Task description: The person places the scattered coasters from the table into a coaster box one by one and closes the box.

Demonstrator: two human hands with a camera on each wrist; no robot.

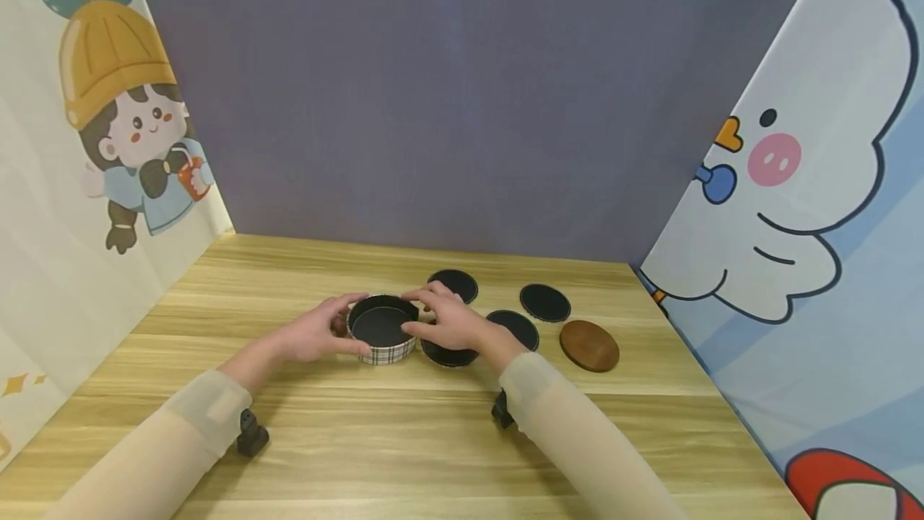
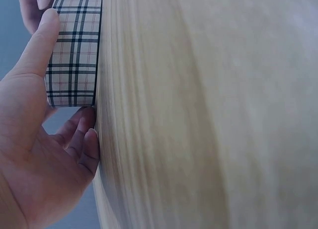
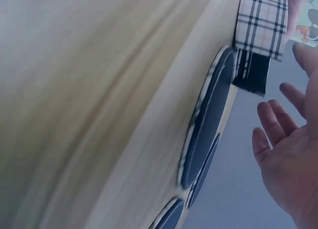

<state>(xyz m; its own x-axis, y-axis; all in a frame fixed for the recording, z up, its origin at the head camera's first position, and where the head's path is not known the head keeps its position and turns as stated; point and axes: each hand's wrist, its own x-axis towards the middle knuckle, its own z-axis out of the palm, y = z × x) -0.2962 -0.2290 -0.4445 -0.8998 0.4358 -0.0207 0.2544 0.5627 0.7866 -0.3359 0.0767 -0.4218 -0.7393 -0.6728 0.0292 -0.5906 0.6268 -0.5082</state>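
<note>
A round coaster holder with a plaid outer wall (image 1: 388, 354) and a black inside stands on the wooden table. My left hand (image 1: 314, 333) grips its left side, the thumb (image 2: 42, 42) lying along the front wall and other fingers behind. On the right, my right hand (image 1: 453, 322) reaches over with parted, lightly bent fingers near the rim; whether a fingertip touches it is hard to tell. A dark gap in the wall (image 3: 252, 75) faces that hand. One black round coaster (image 1: 449, 355) lies beside the holder, partly under the right hand.
More black coasters lie flat on the table: one at the back (image 1: 456, 283), one farther right (image 1: 545, 303) and one behind the right wrist (image 1: 518, 330). A brown round disc (image 1: 589, 346) lies at the right. A grey panel (image 1: 433, 103) rises behind the table.
</note>
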